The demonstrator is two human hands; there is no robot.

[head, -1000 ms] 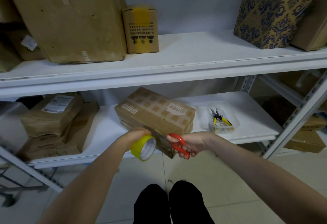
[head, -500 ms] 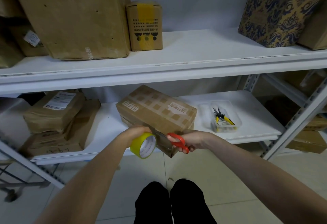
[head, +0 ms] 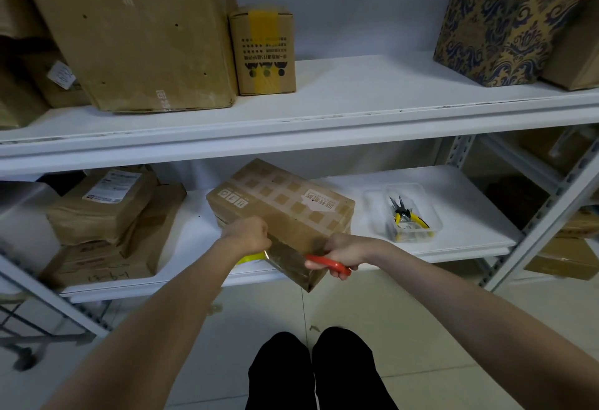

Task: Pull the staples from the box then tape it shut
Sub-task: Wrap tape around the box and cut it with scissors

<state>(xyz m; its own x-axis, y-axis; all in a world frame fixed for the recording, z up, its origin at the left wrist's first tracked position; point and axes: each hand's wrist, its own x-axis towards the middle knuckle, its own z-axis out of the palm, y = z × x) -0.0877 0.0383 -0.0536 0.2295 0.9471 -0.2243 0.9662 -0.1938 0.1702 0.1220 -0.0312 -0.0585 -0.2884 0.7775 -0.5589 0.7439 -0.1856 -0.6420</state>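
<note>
Since the earlier frame the left hand (head: 248, 234) had lifted a little against the box (head: 282, 212) and turned the roll (head: 247, 259), which had hung face-on below it, so that only a yellow edge showed under the fist. The right hand (head: 345, 249) had shifted slightly up and toward the box.

Two white shelves filled the view. On the upper shelf (head: 356, 101) a big carton (head: 129, 30) stood at the left, with a patterned box (head: 505, 33) at the far right and a small carton (head: 262, 49), striped with yellow tape, just beside the big one. On the lower shelf (head: 453, 215) the box lay at an angle in the middle, its near corner hanging past the shelf edge. Brown parcels (head: 100, 208) were stacked to its left, and a clear tray (head: 434, 225) sat near its right.

The left hand was curled tight round the roll, knuckles touching the box's near face. The right hand gripped red scissors (head: 327, 262) at the box's near right end. A shiny strip of tape (head: 285, 259) lay across that face between the two hands. Whether the blades touched it could not be told. Yellow-handled pliers (head: 405, 215) lay in the tray.
</note>
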